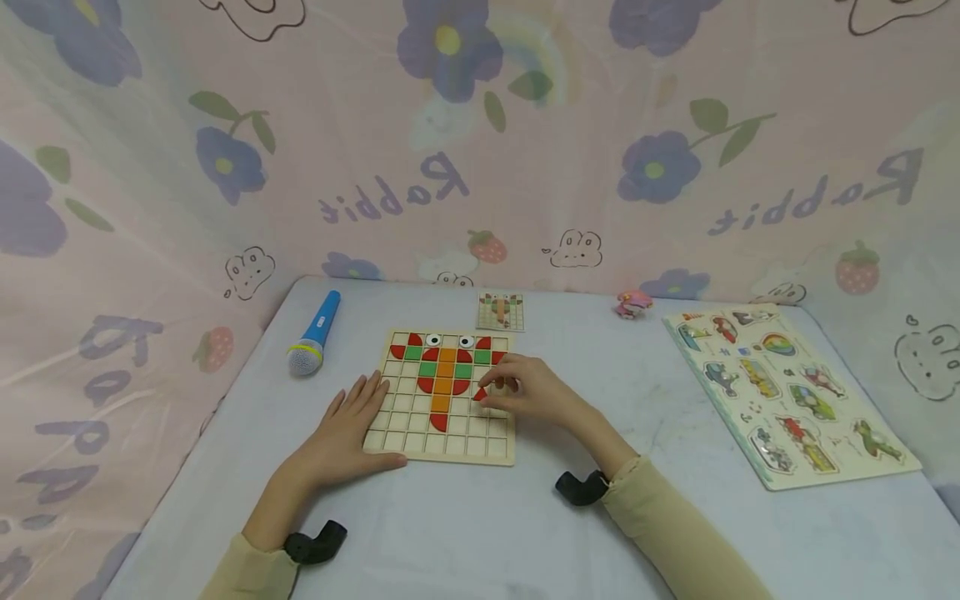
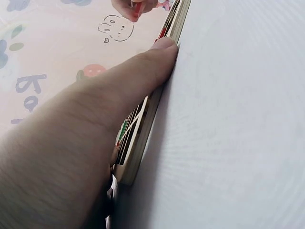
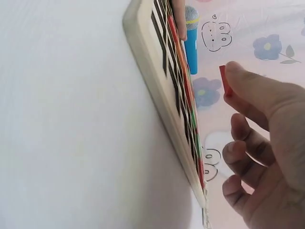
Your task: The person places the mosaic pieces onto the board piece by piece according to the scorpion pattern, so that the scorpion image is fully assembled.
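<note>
A square wooden grid board point(image 1: 480, 448) lies flat on the table, with red, green and orange pieces set in its upper and middle cells. Two googly-eye pieces point(image 1: 467, 342) sit in its top row. My left hand point(image 1: 337, 442) rests at the board's left side, fingers spread, its thumb along the near edge. Over the right part of the board, my right hand point(image 1: 536, 390) pinches a small red piece point(image 3: 225, 81) between thumb and index finger. The other fingers of that hand are loosely curled, and the right wrist view shows the piece held above the board's surface.
Behind the board lies a small pattern card point(image 1: 501, 312). A blue toy microphone point(image 1: 317, 333) is at the back left. Toward the back right stands a small pink figure point(image 1: 633, 304), and a picture puzzle board point(image 1: 787, 392) lies on the right. A printed curtain point(image 1: 525, 167) hangs behind the table.
</note>
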`<state>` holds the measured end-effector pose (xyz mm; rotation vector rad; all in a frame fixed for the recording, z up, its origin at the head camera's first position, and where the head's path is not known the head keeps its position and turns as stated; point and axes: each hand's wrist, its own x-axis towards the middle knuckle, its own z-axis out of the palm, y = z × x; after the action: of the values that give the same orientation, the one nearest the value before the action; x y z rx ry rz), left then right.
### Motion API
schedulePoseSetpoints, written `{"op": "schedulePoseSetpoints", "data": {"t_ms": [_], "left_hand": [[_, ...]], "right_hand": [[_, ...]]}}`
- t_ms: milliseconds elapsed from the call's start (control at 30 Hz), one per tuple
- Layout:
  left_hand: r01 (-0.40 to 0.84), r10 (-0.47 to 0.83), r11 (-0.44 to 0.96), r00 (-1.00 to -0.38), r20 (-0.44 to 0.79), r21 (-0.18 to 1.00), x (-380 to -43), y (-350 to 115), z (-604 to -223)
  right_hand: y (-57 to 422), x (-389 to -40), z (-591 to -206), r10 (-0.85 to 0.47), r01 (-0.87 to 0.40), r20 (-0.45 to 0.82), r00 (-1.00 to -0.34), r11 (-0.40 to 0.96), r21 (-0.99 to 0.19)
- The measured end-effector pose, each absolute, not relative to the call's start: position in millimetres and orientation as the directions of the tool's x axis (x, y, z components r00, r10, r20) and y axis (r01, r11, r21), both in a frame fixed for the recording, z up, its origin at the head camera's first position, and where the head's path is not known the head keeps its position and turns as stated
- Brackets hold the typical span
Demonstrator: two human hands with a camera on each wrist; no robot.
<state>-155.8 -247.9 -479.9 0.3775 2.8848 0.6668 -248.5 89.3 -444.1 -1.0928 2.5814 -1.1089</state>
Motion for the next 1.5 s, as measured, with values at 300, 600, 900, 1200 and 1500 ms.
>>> {"op": "schedulePoseSetpoints", "data": {"t_ms": [300, 600, 900, 1200, 1500], "left_hand": [[0.2, 0.269, 0.87, -0.958, -0.094, 0.45, -155.9, -247.4, -480.2], [0.203, 0.27, 0.872, -0.958, -0.093, 0.445, -155.8, -246.9, -476.6], [0.204, 0.273, 0.874, -0.957, -0.098, 0.441, -155.6, -245.4, -476.7], [0.206, 0.274, 0.874, -0.957, -0.097, 0.44, -156.3, -246.0, -477.1], [0.206, 0.275, 0.871, -0.957, -0.096, 0.446, -155.2, -247.0, -475.7]], "right_hand": [[86.3, -248.2, -465.8, -0.682, -0.523, 0.089, -0.726, 0.464, -0.715], [72.6, -236.5, -466.8, -0.691, -0.552, 0.105, -0.715, 0.467, -0.691], [64.3, -226.4, -474.0, -0.73, -0.61, 0.122, -0.672, 0.452, -0.651], [65.1, -228.1, -478.2, -0.729, -0.628, 0.161, -0.666, 0.43, -0.649], [60.6, -225.3, -474.8, -0.728, -0.641, 0.171, -0.664, 0.436, -0.632]]}}
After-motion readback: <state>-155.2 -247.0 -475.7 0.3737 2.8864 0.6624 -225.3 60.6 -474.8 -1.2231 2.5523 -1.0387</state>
